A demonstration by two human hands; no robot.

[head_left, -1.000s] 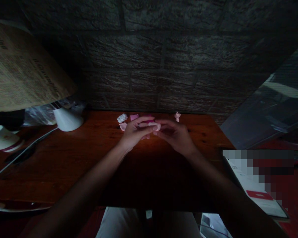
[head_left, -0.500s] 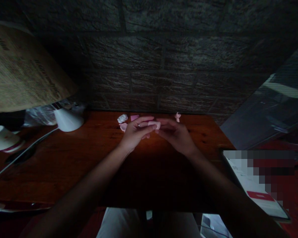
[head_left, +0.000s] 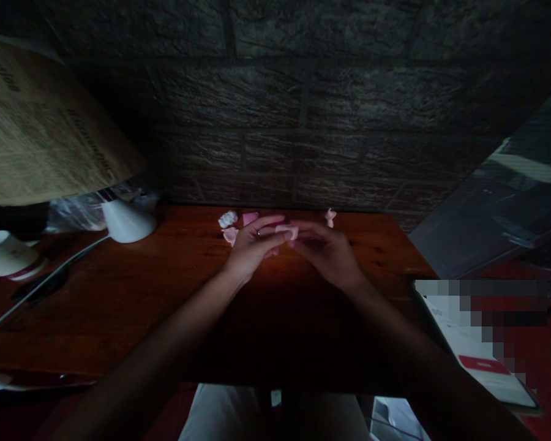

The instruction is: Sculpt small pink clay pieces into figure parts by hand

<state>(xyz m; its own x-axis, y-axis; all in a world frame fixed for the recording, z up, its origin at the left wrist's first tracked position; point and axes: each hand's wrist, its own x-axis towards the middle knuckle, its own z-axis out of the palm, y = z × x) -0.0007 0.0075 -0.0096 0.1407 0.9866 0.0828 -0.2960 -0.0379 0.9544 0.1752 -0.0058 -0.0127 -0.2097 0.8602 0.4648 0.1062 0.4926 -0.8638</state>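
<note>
Both hands meet over the far middle of a dark wooden table (head_left: 165, 306). My left hand (head_left: 252, 248), a ring on one finger, and my right hand (head_left: 324, 251) pinch a small pale pink piece (head_left: 287, 231) between their fingertips. Just behind the left hand lie a white crumpled lump (head_left: 228, 218), a pink block (head_left: 249, 217) and a pale pink flat piece (head_left: 230, 235). A small pink figure (head_left: 330, 216) stands beyond the right hand near the wall. The light is dim and fine detail is lost.
A brick-patterned wall (head_left: 303, 122) closes the table's far edge. At the left are a white lamp base (head_left: 127, 222) with its cable, a printed lampshade (head_left: 41, 135), plastic wrap and a white cup (head_left: 4, 257). A printed sheet (head_left: 482, 361) lies at the right edge.
Barely anything has moved: both hands stay together on the pink piece, with only slight shifts of the fingers and the camera.
</note>
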